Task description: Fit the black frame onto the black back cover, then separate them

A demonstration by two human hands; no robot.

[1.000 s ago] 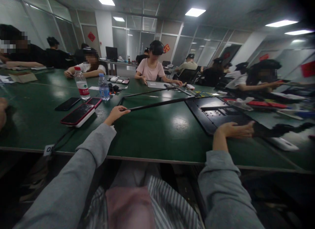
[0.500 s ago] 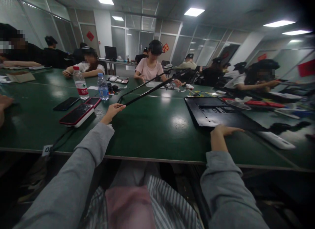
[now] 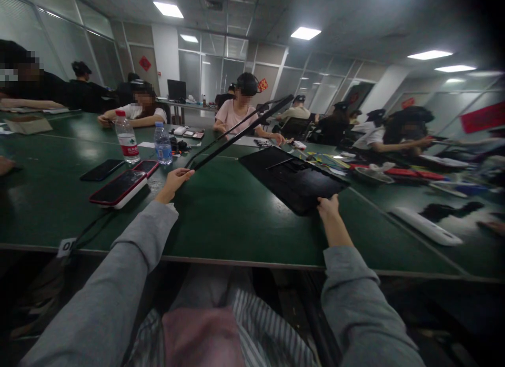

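Observation:
My left hand (image 3: pixel 174 180) is closed on the near corner of a thin black frame (image 3: pixel 240 134), which tilts up off the green table (image 3: pixel 236 219) and rises toward the far right. My right hand (image 3: pixel 328 209) grips the near corner of a flat black panel (image 3: pixel 292 178) lying on the table to the right of the frame. Grey sleeves cover both my arms.
Left of my left hand lie a red-cased phone on a white block (image 3: pixel 117 188) and two more phones (image 3: pixel 101 169). Two water bottles (image 3: pixel 127 138) stand behind them. Several people sit across the table. A white bar (image 3: pixel 426 226) lies at right.
The frame's far end has lifted from lying flat to tilted high. My right hand has slid the black panel left, toward the middle of the table.

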